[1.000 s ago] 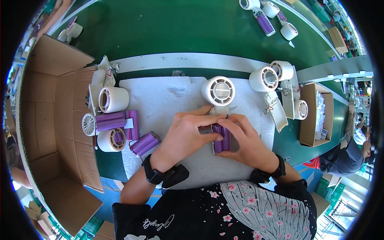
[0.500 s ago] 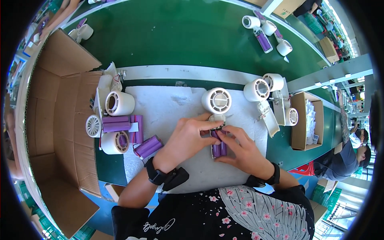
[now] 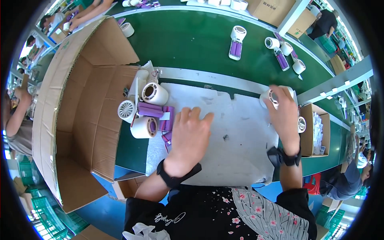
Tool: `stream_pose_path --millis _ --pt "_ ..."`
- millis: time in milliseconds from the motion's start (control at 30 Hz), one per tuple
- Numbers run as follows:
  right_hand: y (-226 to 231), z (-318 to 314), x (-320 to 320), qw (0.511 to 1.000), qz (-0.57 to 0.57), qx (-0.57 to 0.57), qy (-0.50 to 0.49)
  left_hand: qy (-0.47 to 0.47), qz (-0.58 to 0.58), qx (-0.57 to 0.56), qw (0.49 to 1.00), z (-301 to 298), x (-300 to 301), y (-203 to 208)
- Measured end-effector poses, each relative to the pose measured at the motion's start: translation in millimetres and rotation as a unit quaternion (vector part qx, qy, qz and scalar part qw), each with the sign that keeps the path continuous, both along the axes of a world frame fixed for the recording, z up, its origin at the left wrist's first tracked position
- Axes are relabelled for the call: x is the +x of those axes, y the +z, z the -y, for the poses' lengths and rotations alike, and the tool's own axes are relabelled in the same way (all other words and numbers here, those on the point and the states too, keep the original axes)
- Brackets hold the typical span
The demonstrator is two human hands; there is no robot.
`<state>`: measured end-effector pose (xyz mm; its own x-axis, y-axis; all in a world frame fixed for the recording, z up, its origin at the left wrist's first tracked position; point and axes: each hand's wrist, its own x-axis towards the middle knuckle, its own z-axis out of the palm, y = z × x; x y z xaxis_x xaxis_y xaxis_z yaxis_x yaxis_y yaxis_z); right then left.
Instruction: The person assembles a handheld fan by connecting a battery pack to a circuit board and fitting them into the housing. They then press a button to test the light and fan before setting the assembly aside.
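My left hand (image 3: 189, 138) hovers over the left part of the white foam mat (image 3: 236, 152), its fingers apart and bent, nothing visible in them. Beside it are purple battery packs (image 3: 150, 109) and white round fan housings (image 3: 155, 93). At the mat's right side my right hand (image 3: 285, 116) reaches over another white fan housing (image 3: 269, 99), thumb and fingers spread and partly covering it; whether they touch it is hard to see. On the green belt beyond, a white fan unit (image 3: 238, 33) lies with two purple cells (image 3: 235, 50) in its open handle.
A large open cardboard box (image 3: 90, 88) stands at the left. At the right, a smaller carton (image 3: 307, 136) holds white pieces. A metal rail (image 3: 212, 77) runs between mat and green belt (image 3: 180, 44). More fan units (image 3: 281, 60) lie on the belt. Other people work nearby.
The fan unit with purple cells has left my hands and the mat and lies on the belt. My hands have parted, the right one moving right to the housings. The view has shifted.
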<state>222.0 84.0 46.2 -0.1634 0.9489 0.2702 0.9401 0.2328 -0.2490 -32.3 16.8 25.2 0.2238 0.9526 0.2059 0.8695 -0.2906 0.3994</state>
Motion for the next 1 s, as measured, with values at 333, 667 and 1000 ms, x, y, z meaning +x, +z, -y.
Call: stream_pose_path --millis 333,667,1000 --pt "-23.3 57.7 36.4 0.997 -0.025 -0.062 -0.028 -0.049 -0.066 -0.061 0.995 17.1 -45.5 -4.1" --pt "-20.6 51.6 48.2 0.988 -0.134 -0.074 -0.016 0.114 0.555 -0.064 0.822 11.5 -57.8 27.9" --pt "-1.7 65.3 32.1 0.959 -0.234 -0.128 0.097 0.015 0.695 -0.155 0.701 -7.4 7.6 -2.7"
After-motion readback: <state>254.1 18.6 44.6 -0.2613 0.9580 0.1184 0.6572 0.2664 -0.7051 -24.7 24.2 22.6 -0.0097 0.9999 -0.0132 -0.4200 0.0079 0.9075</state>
